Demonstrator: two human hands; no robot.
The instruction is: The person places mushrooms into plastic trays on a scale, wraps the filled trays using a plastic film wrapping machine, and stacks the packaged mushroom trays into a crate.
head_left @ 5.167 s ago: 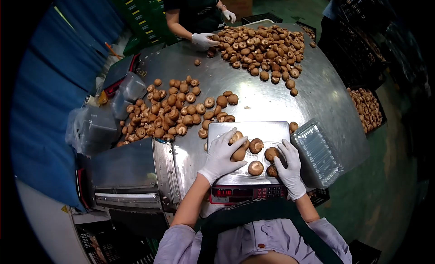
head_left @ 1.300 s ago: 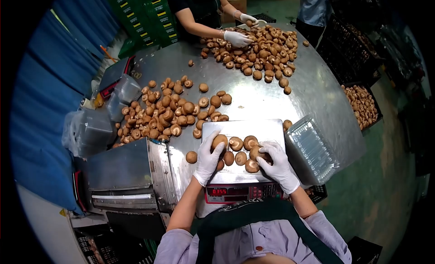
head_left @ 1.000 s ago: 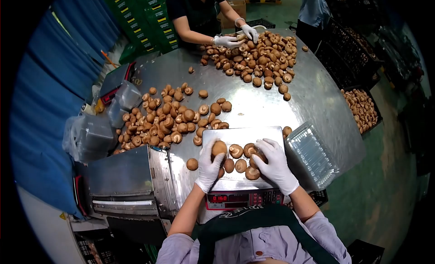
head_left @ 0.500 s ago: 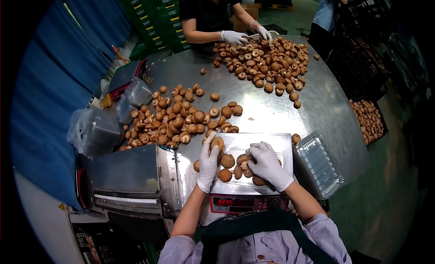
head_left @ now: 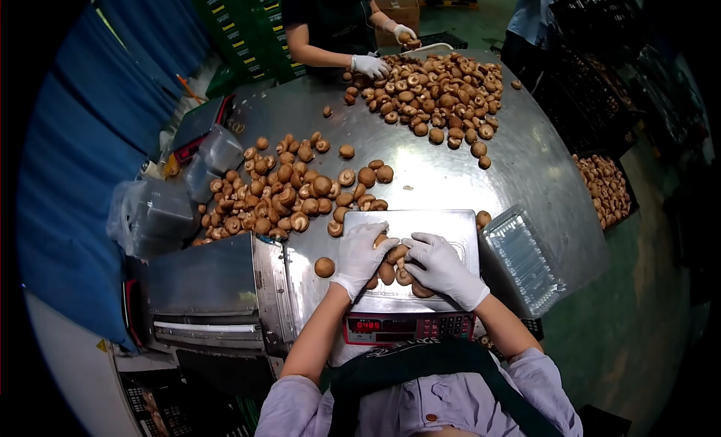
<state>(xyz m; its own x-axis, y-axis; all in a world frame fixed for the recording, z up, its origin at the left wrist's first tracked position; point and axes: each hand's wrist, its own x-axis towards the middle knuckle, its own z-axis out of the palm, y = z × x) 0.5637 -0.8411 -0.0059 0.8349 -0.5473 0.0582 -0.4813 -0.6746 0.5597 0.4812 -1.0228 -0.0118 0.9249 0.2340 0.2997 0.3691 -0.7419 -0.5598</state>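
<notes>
On the silver pan of the digital scale (head_left: pixel 458 221), several brown mushrooms (head_left: pixel 387 273) lie in what seems to be a shallow clear tray, largely covered by my hands. My left hand (head_left: pixel 362 257), in a white glove, curls over the mushrooms from the left, with one mushroom under its fingertips. My right hand (head_left: pixel 444 270), gloved too, bends around mushrooms from the right. The fingertips of both hands nearly meet above the mushrooms. Red digits glow on the scale's display (head_left: pixel 367 325).
A mushroom pile (head_left: pixel 278 193) lies ahead left, a larger pile (head_left: pixel 443 95) farther back, where a co-worker's gloved hands (head_left: pixel 369 66) work. Stacked clear trays (head_left: pixel 522 260) stand right of the scale; a metal-topped machine (head_left: pixel 203 279) stands left. One loose mushroom (head_left: pixel 324 267) sits beside my left hand.
My left hand has moved right, bringing its mushroom in over the others on the scale. The display reading has risen. The co-worker's one hand has lifted mushrooms away from the far pile.
</notes>
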